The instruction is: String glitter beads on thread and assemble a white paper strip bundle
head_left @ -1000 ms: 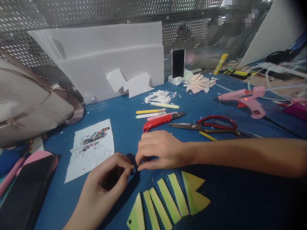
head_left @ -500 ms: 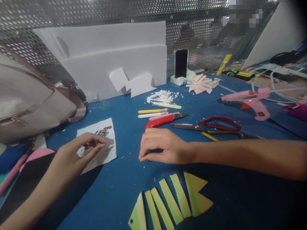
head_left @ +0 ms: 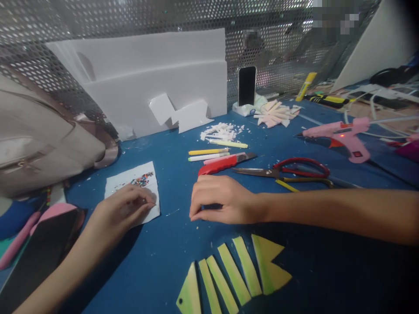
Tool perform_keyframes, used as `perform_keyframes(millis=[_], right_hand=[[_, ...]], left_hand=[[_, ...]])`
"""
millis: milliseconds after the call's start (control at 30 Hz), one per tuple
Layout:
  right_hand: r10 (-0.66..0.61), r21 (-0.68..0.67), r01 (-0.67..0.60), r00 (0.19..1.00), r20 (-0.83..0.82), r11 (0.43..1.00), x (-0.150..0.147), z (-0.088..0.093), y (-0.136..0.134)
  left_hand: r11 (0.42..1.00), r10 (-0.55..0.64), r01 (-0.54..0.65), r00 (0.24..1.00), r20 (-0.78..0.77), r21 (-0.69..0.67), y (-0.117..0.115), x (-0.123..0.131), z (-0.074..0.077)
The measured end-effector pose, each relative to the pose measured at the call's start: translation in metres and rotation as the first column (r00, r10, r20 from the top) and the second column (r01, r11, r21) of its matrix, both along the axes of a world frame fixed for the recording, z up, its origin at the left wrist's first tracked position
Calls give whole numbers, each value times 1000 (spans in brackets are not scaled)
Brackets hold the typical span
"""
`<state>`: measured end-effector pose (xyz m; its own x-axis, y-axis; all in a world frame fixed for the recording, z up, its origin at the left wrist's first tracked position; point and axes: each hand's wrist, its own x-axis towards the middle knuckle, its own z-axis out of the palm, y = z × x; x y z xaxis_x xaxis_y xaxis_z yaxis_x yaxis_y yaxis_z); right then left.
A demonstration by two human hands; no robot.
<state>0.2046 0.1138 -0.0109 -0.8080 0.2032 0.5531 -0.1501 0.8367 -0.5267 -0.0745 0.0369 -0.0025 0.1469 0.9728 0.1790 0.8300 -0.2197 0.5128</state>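
My left hand [head_left: 129,205] hovers over a white paper sheet [head_left: 113,179], thumb and fingertips pinched together near its right edge. Whatever may be between them is too small to make out. A small heap of multicoloured bits [head_left: 143,179] lies on the sheet just beyond the fingers. My right hand [head_left: 225,198] rests on the blue table with its fingers curled in to the thumb, and what it may hold is hidden. Below it lie green-yellow strips [head_left: 234,274] spaced in a fish shape, with a pointed head piece [head_left: 190,290] bearing a black dot and a notched tail piece [head_left: 270,266].
Beyond my right hand are a red-handled cutter [head_left: 219,165], scissors [head_left: 262,172] and several pens [head_left: 207,151]. A pink glue gun [head_left: 343,133] lies right. White scraps [head_left: 222,131], a propped phone [head_left: 247,86] and white boards [head_left: 157,83] stand behind; a bag [head_left: 49,135] is left.
My left hand has moved a little to the right over the paper, and its fingertips have come closer together. My right hand stays in place.
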Motion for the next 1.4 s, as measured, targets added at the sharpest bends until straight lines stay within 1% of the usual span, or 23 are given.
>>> perform_keyframes(millis=[167, 300, 367, 433, 500, 600, 667, 767, 867, 933, 1033, 1100, 1233, 1400], right_hand=[[-8, 6, 8, 999, 33, 1000, 0, 0, 0], [-6, 6, 6, 1000, 13, 1000, 0, 0, 0], [-9, 8, 9, 1000, -9, 1000, 0, 0, -1], [-16, 11, 17, 1000, -21, 1000, 1, 0, -2], [-27, 11, 27, 999, -26, 1000, 1, 1, -2], [-43, 18, 43, 999, -27, 999, 1, 2, -3], [-47, 29, 48, 999, -20, 998, 2, 2, -3], [-41, 56, 41, 999, -5, 998, 2, 1, -3], [-40, 112, 41, 999, -4, 993, 1, -1, -3], [-46, 191, 47, 999, -12, 980, 1, -2, -4], [-61, 333, 66, 998, -25, 940, 0, -3, -4], [-75, 390, 76, 997, -17, 918, 0, -2, -5], [-97, 419, 86, 995, 5, 904, 1, -1, -5], [-96, 445, 95, 995, -20, 891, 1, -1, -6]], left_hand=[[999, 42, -42, 999, -11, 14, 3, 1, 0], [998, 53, -53, 999, -1, 16, 2, 3, 6], [994, 98, -98, 995, 0, 39, -3, 8, 11], [981, 181, -181, 984, 11, 70, -11, 17, 17], [961, 263, -268, 962, 73, 66, -21, 31, 19], [973, 231, -231, 944, 235, -28, -35, 55, 16], [983, 179, -158, 936, 304, -91, -41, 67, 11], [986, 149, -108, 920, 364, -130, -44, 75, 5], [988, 135, -94, 901, 413, -120, -43, 75, 3], [989, 135, -92, 892, 431, -118, -43, 76, 4], [988, 140, -97, 891, 433, -120, -43, 77, 5], [988, 141, -97, 891, 431, -122, -44, 78, 5], [987, 141, -95, 896, 420, -128, -43, 77, 2], [987, 137, -85, 892, 430, -137, -43, 76, 1]])
